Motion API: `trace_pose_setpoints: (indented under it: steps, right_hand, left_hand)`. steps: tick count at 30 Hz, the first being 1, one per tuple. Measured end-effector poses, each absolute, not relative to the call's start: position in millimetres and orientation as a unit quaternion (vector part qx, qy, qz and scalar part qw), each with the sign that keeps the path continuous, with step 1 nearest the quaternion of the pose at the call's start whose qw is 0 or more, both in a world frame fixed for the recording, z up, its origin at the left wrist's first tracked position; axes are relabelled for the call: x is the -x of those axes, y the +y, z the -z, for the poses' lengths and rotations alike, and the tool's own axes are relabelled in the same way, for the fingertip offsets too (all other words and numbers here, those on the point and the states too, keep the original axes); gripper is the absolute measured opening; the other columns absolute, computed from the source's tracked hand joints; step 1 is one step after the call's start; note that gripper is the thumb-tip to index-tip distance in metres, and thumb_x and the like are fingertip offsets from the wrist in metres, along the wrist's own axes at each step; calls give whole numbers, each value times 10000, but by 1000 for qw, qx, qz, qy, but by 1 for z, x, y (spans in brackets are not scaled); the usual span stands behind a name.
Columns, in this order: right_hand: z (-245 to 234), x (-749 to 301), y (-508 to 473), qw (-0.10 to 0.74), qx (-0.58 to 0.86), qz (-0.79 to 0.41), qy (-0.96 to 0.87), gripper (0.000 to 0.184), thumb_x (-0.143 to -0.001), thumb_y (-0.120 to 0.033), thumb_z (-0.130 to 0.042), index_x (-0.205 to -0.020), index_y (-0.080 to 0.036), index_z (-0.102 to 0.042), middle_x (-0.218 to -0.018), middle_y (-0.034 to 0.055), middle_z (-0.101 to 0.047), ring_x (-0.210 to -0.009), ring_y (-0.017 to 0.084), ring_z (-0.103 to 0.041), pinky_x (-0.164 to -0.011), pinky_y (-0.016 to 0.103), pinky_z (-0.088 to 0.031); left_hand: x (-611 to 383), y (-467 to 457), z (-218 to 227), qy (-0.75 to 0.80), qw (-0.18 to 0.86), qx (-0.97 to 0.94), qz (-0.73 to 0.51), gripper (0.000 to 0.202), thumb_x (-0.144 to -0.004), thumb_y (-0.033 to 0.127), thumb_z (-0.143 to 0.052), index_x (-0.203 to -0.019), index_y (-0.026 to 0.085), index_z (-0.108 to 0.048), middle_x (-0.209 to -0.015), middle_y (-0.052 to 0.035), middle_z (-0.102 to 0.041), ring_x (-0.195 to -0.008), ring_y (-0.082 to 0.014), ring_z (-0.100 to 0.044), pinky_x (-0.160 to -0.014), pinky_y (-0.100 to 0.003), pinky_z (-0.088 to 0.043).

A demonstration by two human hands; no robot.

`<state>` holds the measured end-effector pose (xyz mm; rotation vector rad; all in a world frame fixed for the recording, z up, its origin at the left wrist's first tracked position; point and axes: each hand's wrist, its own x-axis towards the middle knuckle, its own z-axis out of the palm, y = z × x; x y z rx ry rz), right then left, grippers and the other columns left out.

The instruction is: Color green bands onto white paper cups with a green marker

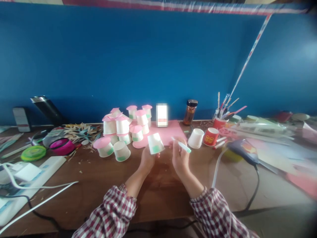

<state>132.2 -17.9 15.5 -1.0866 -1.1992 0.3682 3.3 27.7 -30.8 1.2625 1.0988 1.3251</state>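
My left hand (pixel 148 160) grips a white paper cup (pixel 154 140), tilted with its wide rim low and a green patch coloured on its side. In my right hand (pixel 180 159) is a white marker pen (pixel 183 146) with a pale green end pointing right and down. The pen and the cup are apart. Left of the held cup, a white cup with a green patch (pixel 122 152) stands upside down without a top. Beside and behind it, several paper cups with pink paper tops (pixel 136 133) are grouped, some stacked. A pink paper sheet (pixel 173 130) lies behind my hands.
On the right stand a plain white cup (pixel 196 138), a red cup (pixel 211 137) and a cup of brushes (pixel 220 123). A glue gun (pixel 244 150) with a cord lies farther right. A jar (pixel 190 113) is at the back; a power strip (pixel 47 168) with cables is left.
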Motion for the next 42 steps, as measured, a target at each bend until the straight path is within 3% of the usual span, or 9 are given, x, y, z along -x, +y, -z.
trace_pose_setpoints:
  steps: [4, 9, 16, 21, 29, 32, 36, 38, 42]
  right_hand:
    - [-12, -131, -19, 656, 491, -161, -550, 241, -924, -351, -461, -1043, -164, -558, -843, 61, -625, -756, 182, -624, -651, 305, -520]
    - [-6, -132, -16, 648, 497, -195, -543, 367, -872, -353, -558, -1193, -181, -509, -966, 89, -644, -817, 200, -651, -676, 327, -543]
    - [-15, -140, -10, 633, 517, -209, -537, 450, -781, -416, -663, -1154, -190, -551, -1004, 106, -658, -930, 242, -647, -698, 357, -562]
    - [-25, -136, -13, 559, 517, -255, -595, 442, -762, -441, -673, -1110, -189, -569, -939, 90, -678, -793, 227, -674, -658, 348, -562]
    - [-31, -115, -17, 502, 522, -210, -657, 396, -747, -410, -684, -1075, -224, -563, -943, 48, -682, -765, 198, -653, -694, 328, -533]
    - [-35, -113, -11, 520, 526, -201, -642, 393, -740, -400, -682, -1072, -224, -568, -943, 50, -677, -740, 194, -646, -651, 320, -526]
    - [-51, -106, 6, 582, 522, -148, -606, 376, -731, -414, -681, -1041, -228, -579, -991, 63, -656, -795, 211, -619, -647, 339, -512]
    - [-60, -95, 15, 611, 502, -141, -596, 398, -719, -396, -691, -1058, -232, -564, -962, 56, -651, -779, 202, -605, -625, 320, -498]
    - [-68, -54, 32, 580, 456, -193, -647, 376, -729, -378, -684, -1051, -232, -554, -949, 38, -648, -780, 191, -600, -645, 313, -484]
  left_hand:
    - [-2, 24, 23, 464, 425, -567, -532, 129, -643, 107, -602, -761, 153, -630, -640, -2, -625, -586, -132, -542, -548, -219, -396]
    - [-3, 15, 10, 466, 381, -598, -529, 257, -659, 144, -672, -916, 166, -672, -882, -60, -695, -798, -202, -596, -674, -256, -435]
    - [5, 5, 10, 415, 320, -651, -549, 296, -734, 97, -586, -999, 201, -670, -962, -75, -677, -862, -213, -580, -793, -303, -417]
    - [21, -3, 10, 422, 306, -662, -537, 294, -749, 135, -605, -1023, 224, -667, -983, -85, -657, -884, -223, -573, -815, -314, -414]
    - [40, -8, 12, 429, 333, -636, -548, 327, -722, 129, -628, -1032, 229, -653, -999, -87, -634, -930, -237, -560, -852, -333, -412]
    - [45, -9, 18, 469, 326, -583, -578, 393, -658, 71, -631, -1024, 210, -601, -995, -79, -600, -929, -227, -542, -828, -330, -412]
    - [50, -18, 30, 582, 264, -573, -514, 308, -669, 56, -546, -949, 182, -524, -922, -56, -532, -688, -150, -489, -669, -296, -414]
    - [51, -25, 34, 554, 246, -658, -446, 190, -678, 28, -477, -764, 193, -512, -741, -17, -508, -636, -146, -453, -615, -275, -378]
    - [50, -34, 37, 438, 221, -762, -422, 223, -679, -2, -434, -731, 188, -539, -757, -26, -521, -643, -129, -466, -615, -252, -376]
